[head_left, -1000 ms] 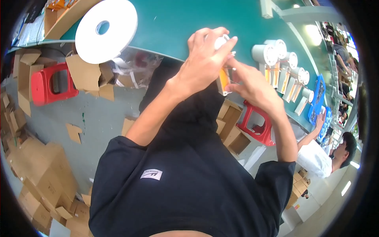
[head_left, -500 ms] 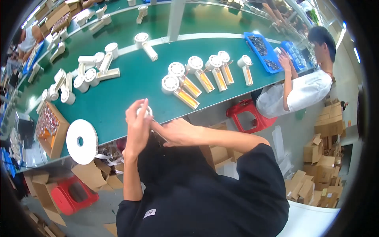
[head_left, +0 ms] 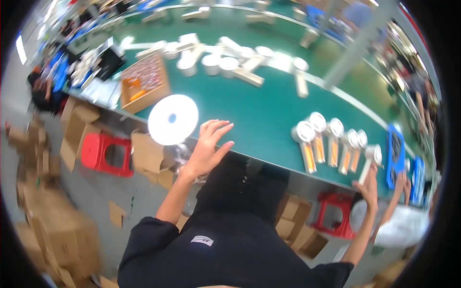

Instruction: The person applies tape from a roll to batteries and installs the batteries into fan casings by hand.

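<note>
My right hand is at the right end of the bench, its fingers closed around the handle of a white handheld fan-like unit with a round head. To its left is a cluster of several similar units, their handles uncovered and showing yellow-orange insides. My left hand hovers by the near bench edge with fingers spread and nothing in it. Close to it, a flat white disc with a centre hole overhangs the edge.
An open cardboard box of small parts sits left of the disc. More white units lie along the back of the green bench. Blue trays and a co-worker's hands are at far right. Red stools and cartons stand below.
My view has turned left. My hands, together on a small white piece before, are now apart: the left is empty, while the right has reached far right and gripped the end unit's handle.
</note>
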`<action>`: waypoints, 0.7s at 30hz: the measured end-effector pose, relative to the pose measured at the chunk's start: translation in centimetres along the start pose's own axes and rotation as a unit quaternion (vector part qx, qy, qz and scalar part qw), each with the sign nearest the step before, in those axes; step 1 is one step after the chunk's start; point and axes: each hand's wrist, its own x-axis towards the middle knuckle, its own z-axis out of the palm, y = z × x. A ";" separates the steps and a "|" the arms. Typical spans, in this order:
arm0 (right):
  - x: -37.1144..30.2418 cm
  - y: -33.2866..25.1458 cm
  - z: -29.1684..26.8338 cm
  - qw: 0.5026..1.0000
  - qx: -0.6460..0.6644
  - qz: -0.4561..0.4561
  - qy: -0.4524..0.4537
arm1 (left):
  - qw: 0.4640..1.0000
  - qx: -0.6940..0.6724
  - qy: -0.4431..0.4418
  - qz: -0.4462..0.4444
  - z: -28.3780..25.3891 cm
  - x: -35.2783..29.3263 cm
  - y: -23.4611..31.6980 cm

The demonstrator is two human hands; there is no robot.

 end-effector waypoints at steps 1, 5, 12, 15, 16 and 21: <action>1.0 0.8 1.7 0.977 0.191 0.095 0.003 | 0.999 0.041 0.023 -0.024 -1.2 -0.6 -0.8; 1.9 4.7 2.8 0.998 0.027 0.050 -0.018 | 0.968 0.189 0.159 -0.048 -6.8 -2.6 -6.2; 1.2 2.7 0.8 0.983 0.078 0.162 -0.041 | 0.859 0.388 0.305 -0.139 -19.9 -1.6 -17.4; -0.9 2.7 1.6 0.984 0.043 0.135 0.112 | 0.859 0.422 0.238 -0.164 -22.2 0.9 -19.8; -1.3 2.2 1.7 0.984 0.042 0.135 0.112 | 0.868 0.419 0.180 -0.198 -22.8 1.5 -20.2; -2.3 -4.4 1.5 0.984 0.062 0.140 0.088 | 0.857 0.449 0.177 -0.179 -22.4 4.0 -19.7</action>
